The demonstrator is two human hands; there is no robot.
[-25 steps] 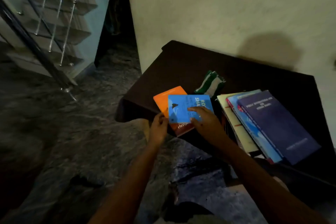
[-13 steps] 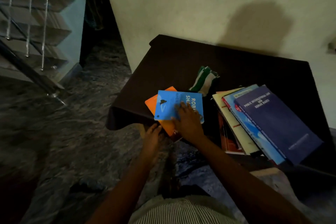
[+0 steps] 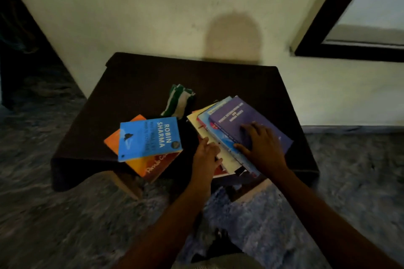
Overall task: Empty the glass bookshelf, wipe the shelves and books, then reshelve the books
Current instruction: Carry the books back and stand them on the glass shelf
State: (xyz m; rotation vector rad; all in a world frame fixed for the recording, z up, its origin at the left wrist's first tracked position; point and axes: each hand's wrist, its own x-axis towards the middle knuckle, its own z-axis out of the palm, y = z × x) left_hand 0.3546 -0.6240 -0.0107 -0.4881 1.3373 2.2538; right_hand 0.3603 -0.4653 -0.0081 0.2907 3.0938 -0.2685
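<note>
Purple book point(image 3: 238, 119) tops stack point(image 3: 228, 159); right fingers point(image 3: 249, 130) flat on it, left fingers point(image 3: 211, 146) straight against stack side.

Small book pile point(image 3: 150, 137) left on table point(image 3: 218, 76); cloth point(image 3: 178, 102) behind, between; book stack point(image 3: 229, 120) right.

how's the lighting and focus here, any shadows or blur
Head view: dim; a rounded shadow falls on the wall; lettering on the blue book reads sharp, on the purple book smeared; the floor is blurred; the window frame slants, likely wide-angle distortion.
</note>
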